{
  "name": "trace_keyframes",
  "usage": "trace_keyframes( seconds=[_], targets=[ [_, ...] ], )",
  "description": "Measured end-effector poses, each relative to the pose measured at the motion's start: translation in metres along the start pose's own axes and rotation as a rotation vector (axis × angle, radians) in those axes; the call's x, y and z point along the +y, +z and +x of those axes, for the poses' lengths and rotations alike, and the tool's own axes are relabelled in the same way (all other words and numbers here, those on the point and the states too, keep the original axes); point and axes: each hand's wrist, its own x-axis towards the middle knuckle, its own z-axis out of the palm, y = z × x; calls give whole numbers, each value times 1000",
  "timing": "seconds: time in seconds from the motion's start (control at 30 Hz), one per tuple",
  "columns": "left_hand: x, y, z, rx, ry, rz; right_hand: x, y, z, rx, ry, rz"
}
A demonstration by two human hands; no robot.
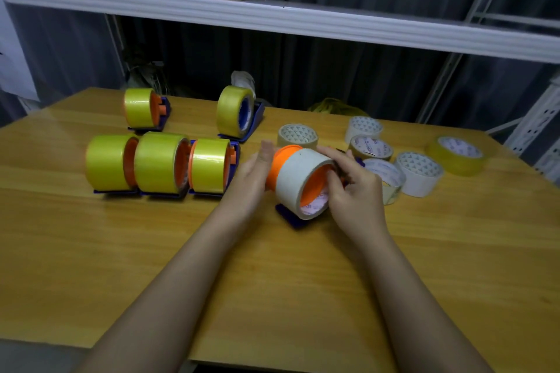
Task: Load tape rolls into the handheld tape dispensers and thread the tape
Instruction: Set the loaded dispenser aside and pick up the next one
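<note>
Wooden table (303, 297) — white tape roll (298, 179) between both hands — left (253, 179), right (354, 191).

White tape roll (298, 179) on its side at table centre, seated partway over orange hub (283, 157), blue dispenser base (288, 215) beneath at 6 o'clock. Five yellow-loaded dispensers at 9 to 11 o'clock: three in row (157, 162), two behind (145, 107) (238, 112). Loose rolls (419, 172) flat at 2 o'clock.

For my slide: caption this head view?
Both hands seat a white tape roll on an orange-hubbed dispenser.
</note>
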Motion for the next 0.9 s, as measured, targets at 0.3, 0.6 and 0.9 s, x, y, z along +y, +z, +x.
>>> trace_keyframes(
  seconds=[0.3,0.6,0.9],
  targets=[
    [5,11,-14,7,237,-25,-11,9,3,-140,357,660],
    [-9,21,-19,-82,547,365,-15,9,2,-249,593,892],
    [1,24,-17,122,434,243,-10,19,0,-76,396,713]
  ],
)
